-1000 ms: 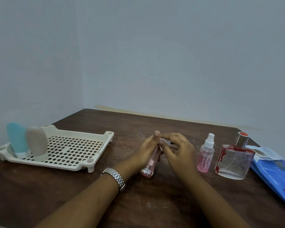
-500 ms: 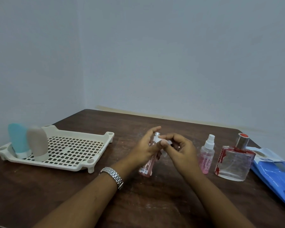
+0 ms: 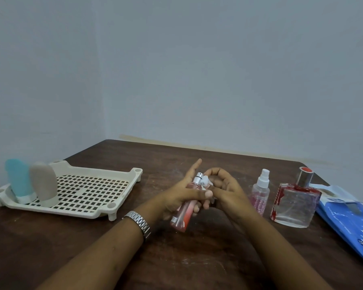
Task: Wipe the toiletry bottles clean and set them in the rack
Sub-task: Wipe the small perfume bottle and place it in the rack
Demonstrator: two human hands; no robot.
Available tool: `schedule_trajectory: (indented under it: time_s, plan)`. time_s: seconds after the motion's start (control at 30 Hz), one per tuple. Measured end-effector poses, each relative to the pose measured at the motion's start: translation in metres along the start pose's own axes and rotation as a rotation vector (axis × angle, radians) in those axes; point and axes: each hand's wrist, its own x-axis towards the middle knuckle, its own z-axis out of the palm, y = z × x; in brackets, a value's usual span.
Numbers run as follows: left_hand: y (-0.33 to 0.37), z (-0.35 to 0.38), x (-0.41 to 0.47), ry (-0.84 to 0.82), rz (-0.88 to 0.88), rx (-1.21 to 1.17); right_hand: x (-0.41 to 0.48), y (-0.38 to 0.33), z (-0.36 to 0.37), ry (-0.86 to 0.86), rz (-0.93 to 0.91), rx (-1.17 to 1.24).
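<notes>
My left hand [image 3: 183, 194] grips a slim pink spray bottle [image 3: 183, 214] tilted over the middle of the table, thumb across its body, index finger pointing up. My right hand [image 3: 226, 188] curls round a small white wipe [image 3: 205, 182] pressed against the bottle's silver neck. A cream perforated rack [image 3: 88, 191] stands at the left, holding a teal bottle [image 3: 19, 181] and a beige bottle [image 3: 43, 182] upright at its left end. To the right stand a small clear spray bottle [image 3: 260, 193] with pink contents and a square glass perfume bottle [image 3: 294, 201] with red smears.
A blue wipes packet [image 3: 352, 218] lies at the table's right edge with a white flap raised. The dark wooden table [image 3: 176, 258] meets pale walls at the back and left. A metal watch [image 3: 139, 223] sits on my left wrist.
The pink bottle has been lifted and tilted so its silver top shows. My right hand has moved the wipe up to the neck, and my left index finger has straightened.
</notes>
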Motion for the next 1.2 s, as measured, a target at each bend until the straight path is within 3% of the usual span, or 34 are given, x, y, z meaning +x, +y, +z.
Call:
schedule_trajectory:
  time_s: [0.13, 0.3, 0.5, 0.83, 0.93, 1.2]
  plan:
    - [0.002, 0.002, -0.002, -0.033, -0.02, -0.153, 0.0, 0.0, 0.001, -0.017, 0.008, 0.071]
    - [-0.001, 0.002, 0.006, 0.205, 0.014, -0.136, 0.003, 0.002, -0.005, 0.062, 0.011, 0.069]
    - [-0.003, 0.0, 0.007, 0.338, 0.132, 0.071, 0.005, 0.004, -0.007, 0.143, 0.002, 0.049]
    - [-0.004, 0.012, 0.007, 0.263, 0.186, 0.182, 0.008, 0.017, -0.006, 0.324, -0.157, -0.293]
    - [-0.006, 0.022, 0.006, 0.223, 0.173, 0.128, 0.007, 0.019, -0.006, 0.331, -0.147, -0.276]
    - [0.0, 0.007, 0.007, 0.358, 0.171, -0.12, 0.004, 0.011, 0.008, 0.311, -0.204, -0.249]
